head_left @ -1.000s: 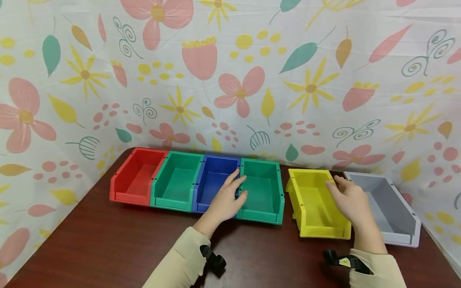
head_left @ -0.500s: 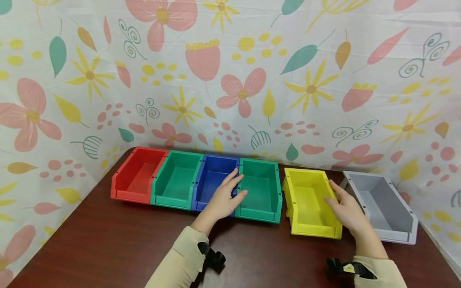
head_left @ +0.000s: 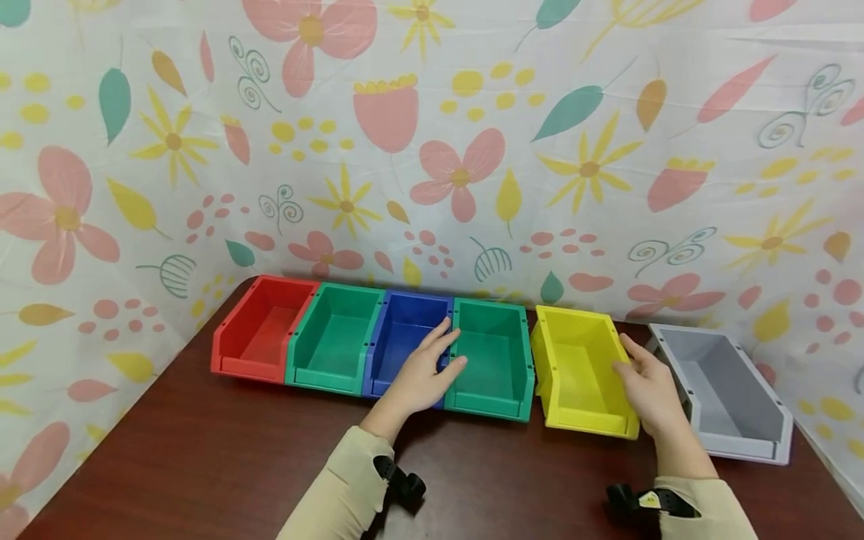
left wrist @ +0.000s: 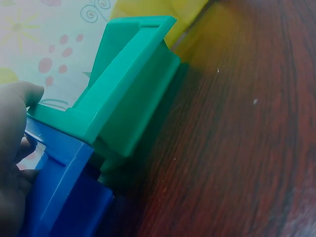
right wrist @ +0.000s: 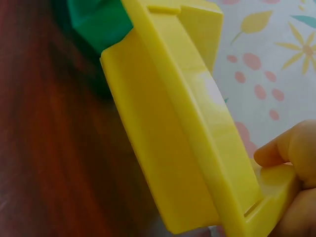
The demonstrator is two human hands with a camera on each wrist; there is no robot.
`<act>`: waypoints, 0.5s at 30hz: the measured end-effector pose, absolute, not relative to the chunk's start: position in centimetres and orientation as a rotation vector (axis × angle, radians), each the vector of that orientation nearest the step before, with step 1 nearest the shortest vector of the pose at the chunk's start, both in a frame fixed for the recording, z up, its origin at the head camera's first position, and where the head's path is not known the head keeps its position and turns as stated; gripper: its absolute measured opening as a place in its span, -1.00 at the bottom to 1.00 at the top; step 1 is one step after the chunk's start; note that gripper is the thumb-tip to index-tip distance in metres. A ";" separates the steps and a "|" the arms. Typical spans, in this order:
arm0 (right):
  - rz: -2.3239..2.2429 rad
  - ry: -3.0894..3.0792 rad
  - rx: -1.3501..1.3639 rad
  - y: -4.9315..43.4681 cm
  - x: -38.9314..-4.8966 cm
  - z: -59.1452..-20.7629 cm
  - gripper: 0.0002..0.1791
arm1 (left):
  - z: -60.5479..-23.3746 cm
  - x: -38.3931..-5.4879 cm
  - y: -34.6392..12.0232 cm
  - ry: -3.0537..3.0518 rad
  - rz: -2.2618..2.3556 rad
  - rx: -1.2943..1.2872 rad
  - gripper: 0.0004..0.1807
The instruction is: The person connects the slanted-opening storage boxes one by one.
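Observation:
My left hand [head_left: 421,375] straddles the adjoining walls of the blue storage bin [head_left: 398,352] and the right green storage bin [head_left: 493,367]. In the left wrist view the thumb [left wrist: 32,94] lies over the green bin's side, with fingers [left wrist: 24,148] on the blue bin's side. My right hand [head_left: 651,390] grips the right wall of the yellow storage bin [head_left: 574,375], thumb inside it and the other fingers outside. The yellow bin's rear left corner is close against the right green bin; a narrow wedge of table shows between their fronts.
A red bin [head_left: 266,330] and another green bin [head_left: 337,337] continue the row leftward. A grey bin [head_left: 722,390] stands apart at the right. The dark wooden table [head_left: 270,465] extends in front, and a flower-patterned cloth [head_left: 459,112] hangs behind.
The right hand has taken hold of the yellow bin's right wall and moved the bin left, close to the right green bin. The left hand stays at the same walls.

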State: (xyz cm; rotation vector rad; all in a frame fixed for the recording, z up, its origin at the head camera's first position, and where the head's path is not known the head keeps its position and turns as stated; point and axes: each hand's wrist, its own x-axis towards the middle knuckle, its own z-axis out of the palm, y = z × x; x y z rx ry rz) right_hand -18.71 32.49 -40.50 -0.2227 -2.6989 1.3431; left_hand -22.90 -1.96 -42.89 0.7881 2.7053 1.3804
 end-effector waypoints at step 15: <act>1.415 -2.626 -0.229 32.2 -19.6 -38.9 -0.37 | -43.1 -22.7 -1.2 2.979 1.038 0.749 -0.14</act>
